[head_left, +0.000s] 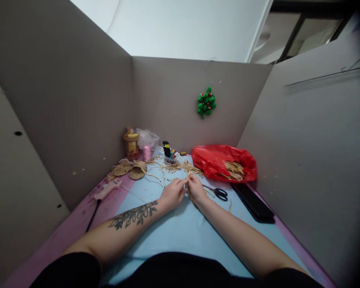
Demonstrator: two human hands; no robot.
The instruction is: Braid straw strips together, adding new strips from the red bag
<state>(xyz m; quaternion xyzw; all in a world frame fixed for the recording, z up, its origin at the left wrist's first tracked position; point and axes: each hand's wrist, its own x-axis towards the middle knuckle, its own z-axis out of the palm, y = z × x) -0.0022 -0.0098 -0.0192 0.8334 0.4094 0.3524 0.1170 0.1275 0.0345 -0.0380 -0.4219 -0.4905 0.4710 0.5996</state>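
My left hand (173, 194) and my right hand (196, 190) meet over the middle of the table. Both are closed, with the fingertips pinched together on a tan straw strand (189, 195), whose lower end hangs beneath my right hand. The fingers hide most of where it is gripped. Beyond my hands lies a loose heap of similar straw strands (175, 167). Black-handled scissors (221, 194) rest just right of my right hand. Farther right, a red plastic bag (211, 158) gapes with a bundle of dried straw (234, 170) inside.
At left are a pink glue gun (108, 189), woven straw pieces (138, 170), pink thread (147, 153) and a brown-lidded cup (131, 146). Behind stands a small tub of tools (170, 159). A black flat case (253, 203) lies right. Grey partitions (174, 100) enclose the table.
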